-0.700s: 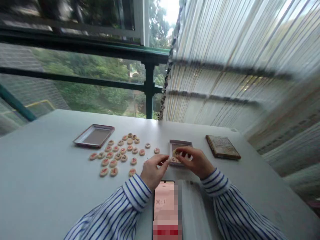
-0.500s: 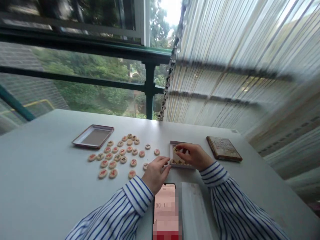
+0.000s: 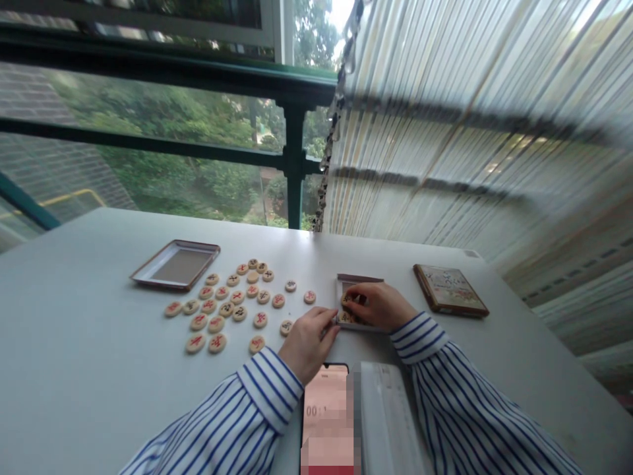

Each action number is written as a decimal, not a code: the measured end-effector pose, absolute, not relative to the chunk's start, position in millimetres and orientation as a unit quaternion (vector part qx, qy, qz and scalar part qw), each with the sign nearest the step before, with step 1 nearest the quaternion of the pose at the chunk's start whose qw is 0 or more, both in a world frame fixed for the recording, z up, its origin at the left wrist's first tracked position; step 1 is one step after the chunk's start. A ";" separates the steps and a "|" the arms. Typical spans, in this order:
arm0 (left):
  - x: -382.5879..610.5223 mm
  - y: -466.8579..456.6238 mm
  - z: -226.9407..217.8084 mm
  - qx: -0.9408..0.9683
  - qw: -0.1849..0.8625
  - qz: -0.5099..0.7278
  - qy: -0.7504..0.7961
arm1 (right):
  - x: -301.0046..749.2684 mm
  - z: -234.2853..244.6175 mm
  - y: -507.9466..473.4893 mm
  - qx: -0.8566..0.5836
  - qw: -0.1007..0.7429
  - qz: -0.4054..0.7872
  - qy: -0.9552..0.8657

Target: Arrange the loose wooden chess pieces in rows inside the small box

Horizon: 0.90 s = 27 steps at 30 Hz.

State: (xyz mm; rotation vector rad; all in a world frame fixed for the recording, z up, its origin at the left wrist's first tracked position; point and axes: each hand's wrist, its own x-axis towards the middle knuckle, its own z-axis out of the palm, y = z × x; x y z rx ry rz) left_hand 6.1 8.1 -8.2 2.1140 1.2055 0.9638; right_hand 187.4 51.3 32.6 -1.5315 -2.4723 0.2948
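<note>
A: Just below the left hand (image 3: 309,340) a phone (image 3: 324,389) is lying; that hand is resting half curled, grasping nothing, fingertips touching the small box (image 3: 360,278)

B: What is the right hand (image 3: 378,307) doing?

A: It is pinching a disc (image 3: 346,300) inside that box

B: Any risk?

A: If the pinch is loosening or the box is sliding, the disc may be slipping away towards the loose discs (image 3: 232,300) lying left of both hands

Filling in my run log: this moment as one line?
right hand: touching disc in small tin | left hand: beside tin | loose discs: left of tin
</note>
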 end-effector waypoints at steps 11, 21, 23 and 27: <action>6.7 9.8 -9.3 0.781 0.267 0.361 0.434 | 186.3 33.4 50.3 -0.498 0.101 0.092 -0.856; 6.6 9.9 -10.0 0.781 0.268 0.359 0.434 | 187.0 33.5 52.0 -0.486 0.096 0.113 -0.862; 6.3 10.0 -11.1 0.782 0.264 0.360 0.435 | 187.0 33.4 51.8 -0.482 0.096 0.115 -0.863; 5.9 10.1 -10.9 0.786 0.253 0.354 0.439 | 186.9 33.3 51.0 -0.478 0.098 0.123 -0.864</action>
